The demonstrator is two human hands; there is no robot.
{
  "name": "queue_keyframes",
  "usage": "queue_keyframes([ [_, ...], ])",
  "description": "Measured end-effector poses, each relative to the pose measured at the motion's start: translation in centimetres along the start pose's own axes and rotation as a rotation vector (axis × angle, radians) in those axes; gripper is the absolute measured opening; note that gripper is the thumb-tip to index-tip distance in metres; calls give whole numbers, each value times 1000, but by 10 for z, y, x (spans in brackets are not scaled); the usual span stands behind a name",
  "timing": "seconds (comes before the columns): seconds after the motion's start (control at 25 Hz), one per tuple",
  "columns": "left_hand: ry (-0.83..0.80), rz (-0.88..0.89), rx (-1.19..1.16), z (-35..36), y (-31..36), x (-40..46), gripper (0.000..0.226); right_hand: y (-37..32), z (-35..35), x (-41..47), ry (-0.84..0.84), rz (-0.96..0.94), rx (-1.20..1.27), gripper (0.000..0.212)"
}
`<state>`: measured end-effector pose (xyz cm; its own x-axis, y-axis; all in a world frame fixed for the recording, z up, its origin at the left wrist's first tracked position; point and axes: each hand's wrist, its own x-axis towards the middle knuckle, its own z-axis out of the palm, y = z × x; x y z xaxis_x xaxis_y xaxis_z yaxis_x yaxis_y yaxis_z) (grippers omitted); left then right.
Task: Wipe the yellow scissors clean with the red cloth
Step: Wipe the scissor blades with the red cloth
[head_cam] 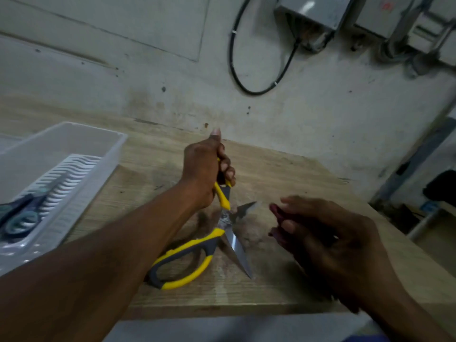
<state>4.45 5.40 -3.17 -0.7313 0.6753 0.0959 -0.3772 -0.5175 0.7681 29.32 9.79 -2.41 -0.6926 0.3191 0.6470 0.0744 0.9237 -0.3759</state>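
Stained grey wall (296, 119) rises behind a wooden table (283, 174), with a black cable (237, 77) looping down from grey boxes (311, 13) at about one o'clock.

Near the middle of the table, the left hand (204, 174) grips one handle of the yellow scissors (222, 218). Its fingers are curled tightly round that upper handle, the thumb sticking straight up toward twelve o'clock. The scissors are spread wide open in an X. The gripped handle points to twelve, while the free handle, a yellow-and-grey loop, hangs toward seven o'clock, close over the wood; whether it touches the table cannot be told. One shiny blade points down toward five o'clock and the other, shorter in view, points toward two o'clock. The metal around the pivot looks dull and smeared, and the wood beneath is darkly smudged.

At three o'clock from the scissors, the right hand (328, 233) holds the red cloth (278, 218), just beside the blades but apart from them. Its fingers are bent and pinch the bunched cloth, of which only a small dark-red edge shows past the fingertips. This hand is blurred, so the exact grip is unclear.

At nine o'clock a white plastic bin (81, 144) sits on the table, holding a slotted white rack and a dark blue pair of scissors (19, 215).
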Motion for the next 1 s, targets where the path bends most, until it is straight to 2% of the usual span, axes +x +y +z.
queue_keyframes([
  [0.12,-6,-23,-6,2,-3,-3,50,6,2,12,-118,171,-101,40],
  [0.32,-3,-26,3,-1,-2,-1,51,5,-31,-7,-73,318,-184,24],
  [0.48,13,-36,8,1,-2,-4,51,-5,-42,-29,-377,426,-352,49],
  [0.52,12,-33,6,0,-2,-5,51,-6,-38,-32,-410,438,-384,51],
  [0.6,11,-42,3,0,-3,-6,51,-7,-32,-32,-358,498,-339,40],
  [0.72,5,-38,3,-1,-2,-9,51,-7,-38,-20,-88,649,-45,35],
  [0.84,5,-30,5,-5,-2,-7,51,-8,-48,-10,131,682,143,29],
  [1.0,-15,-37,8,0,1,-5,51,-9,-32,-15,20,594,-35,20],
])
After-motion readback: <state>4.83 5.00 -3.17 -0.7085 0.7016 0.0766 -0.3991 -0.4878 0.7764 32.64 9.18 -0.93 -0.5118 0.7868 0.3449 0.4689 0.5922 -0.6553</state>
